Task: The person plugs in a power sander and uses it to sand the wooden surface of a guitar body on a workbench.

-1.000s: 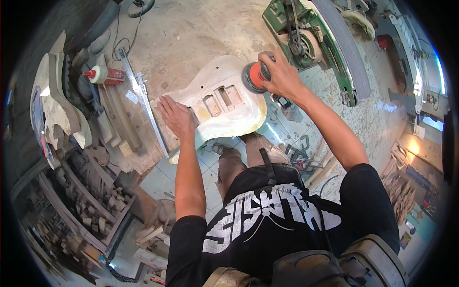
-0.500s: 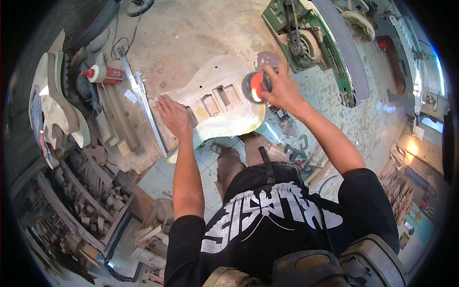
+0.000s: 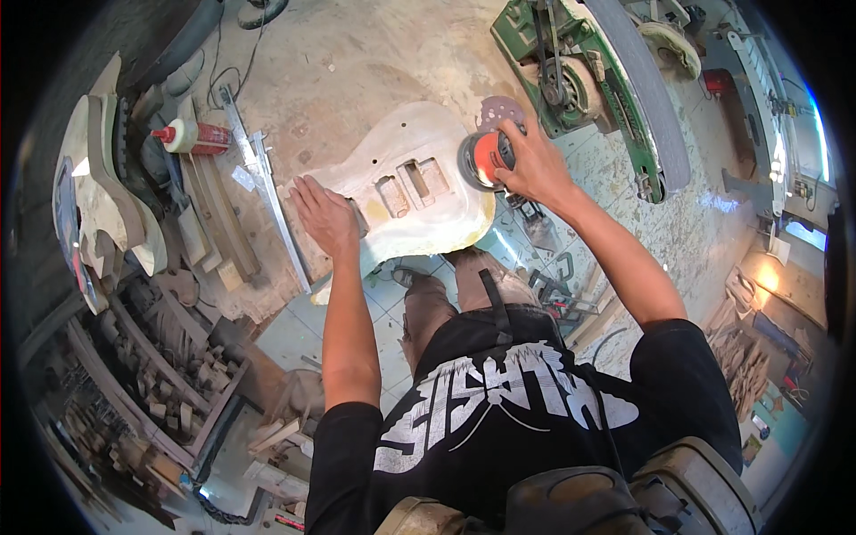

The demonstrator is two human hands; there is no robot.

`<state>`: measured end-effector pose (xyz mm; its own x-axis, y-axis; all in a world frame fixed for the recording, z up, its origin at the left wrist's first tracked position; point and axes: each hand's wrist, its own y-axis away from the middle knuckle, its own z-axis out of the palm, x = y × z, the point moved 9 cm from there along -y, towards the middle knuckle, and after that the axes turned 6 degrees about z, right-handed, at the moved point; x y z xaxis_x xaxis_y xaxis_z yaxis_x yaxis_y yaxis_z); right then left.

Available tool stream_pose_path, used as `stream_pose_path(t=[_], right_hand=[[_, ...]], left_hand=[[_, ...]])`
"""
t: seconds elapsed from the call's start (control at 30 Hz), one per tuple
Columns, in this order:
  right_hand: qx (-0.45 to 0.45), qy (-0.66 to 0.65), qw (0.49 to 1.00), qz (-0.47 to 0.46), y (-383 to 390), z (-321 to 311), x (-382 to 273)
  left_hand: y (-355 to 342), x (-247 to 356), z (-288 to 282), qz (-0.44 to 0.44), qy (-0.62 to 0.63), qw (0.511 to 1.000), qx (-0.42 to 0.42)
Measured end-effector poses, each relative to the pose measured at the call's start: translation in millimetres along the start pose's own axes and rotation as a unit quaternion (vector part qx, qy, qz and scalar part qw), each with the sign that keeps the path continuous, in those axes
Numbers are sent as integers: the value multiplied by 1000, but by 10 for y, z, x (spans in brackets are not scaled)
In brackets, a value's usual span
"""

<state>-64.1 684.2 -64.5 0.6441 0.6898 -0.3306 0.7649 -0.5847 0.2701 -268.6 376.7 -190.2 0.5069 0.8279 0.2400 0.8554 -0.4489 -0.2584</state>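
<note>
Clamping fingers on a round orange-black sander (image 3: 488, 160), upper centre, the right hand (image 3: 539, 169) seemingly guides it; the left hand (image 3: 327, 217), fingers outstretched, likely steadies the pale wooden guitar body (image 3: 401, 147).

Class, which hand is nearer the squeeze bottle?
Left. The left hand, on the guitar body, is right of the squeeze bottle; the right hand, on the orbital sander, is farther right.

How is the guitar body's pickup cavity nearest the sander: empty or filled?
Empty: the pickup cavity in the guitar body shows bare, recessed wood, with no part visible inside.
</note>
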Motion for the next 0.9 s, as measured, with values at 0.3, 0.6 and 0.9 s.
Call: stream_pose_path(t=[0.3,0.6,0.9], right_hand=[[54,19,998,12,-665,-133,-151],[37,25,997,-57,-346,-45,-234],[51,35,997,-54,-796,-153,-382]], left_hand=[[-14,-11,-3,-4,5,1000,-8],[3,-8,-5,-5,8,1000,-7],[-22,6,4,0,-5,1000,-7]])
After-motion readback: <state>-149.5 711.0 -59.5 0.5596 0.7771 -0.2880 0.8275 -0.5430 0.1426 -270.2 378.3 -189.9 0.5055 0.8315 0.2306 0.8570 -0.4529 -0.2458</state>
